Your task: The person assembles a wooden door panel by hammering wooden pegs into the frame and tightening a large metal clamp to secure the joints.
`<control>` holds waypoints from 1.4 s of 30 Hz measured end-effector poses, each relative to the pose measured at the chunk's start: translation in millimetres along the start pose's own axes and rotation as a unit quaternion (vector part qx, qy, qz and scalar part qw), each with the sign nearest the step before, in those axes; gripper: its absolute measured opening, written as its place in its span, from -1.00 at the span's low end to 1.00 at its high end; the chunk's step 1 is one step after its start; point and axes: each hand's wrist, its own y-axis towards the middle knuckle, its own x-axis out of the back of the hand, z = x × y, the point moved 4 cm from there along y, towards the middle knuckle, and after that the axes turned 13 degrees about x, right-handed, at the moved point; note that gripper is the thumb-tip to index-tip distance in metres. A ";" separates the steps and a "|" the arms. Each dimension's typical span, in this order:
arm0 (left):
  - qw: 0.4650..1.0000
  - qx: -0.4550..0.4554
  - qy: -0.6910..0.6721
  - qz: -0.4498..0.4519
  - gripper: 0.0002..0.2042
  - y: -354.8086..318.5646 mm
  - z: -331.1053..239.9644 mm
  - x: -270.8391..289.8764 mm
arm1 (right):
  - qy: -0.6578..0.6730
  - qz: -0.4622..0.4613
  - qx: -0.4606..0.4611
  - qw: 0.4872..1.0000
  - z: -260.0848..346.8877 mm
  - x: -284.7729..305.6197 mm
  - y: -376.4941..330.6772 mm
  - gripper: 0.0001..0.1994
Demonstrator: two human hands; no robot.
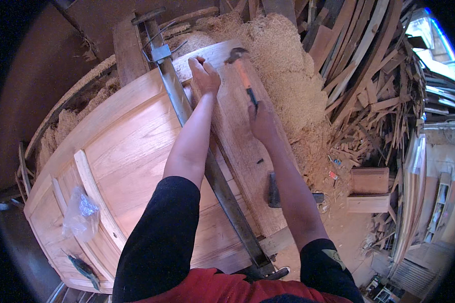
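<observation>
R hand wrapped round the hammer, blurred by the wooden panel's far R corner; L hand curled nearby, can't tell on what. Risk: an off-line swing w/ L hand that close could clip it.

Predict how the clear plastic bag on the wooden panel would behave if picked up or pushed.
The plastic bag would probably sag and fold, since its thin film looks crumpled. It is likely light for its size, being largely see-through, though its contents are unclear. Pushed, it might slide, as the wooden panel beneath looks smooth.
</observation>
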 end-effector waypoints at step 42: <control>0.689 -0.234 0.217 0.650 -0.51 -414.1 -159.1 52.7 | 0.033 -0.114 -0.130 0.984 38.2 32.8 -620.9 -0.76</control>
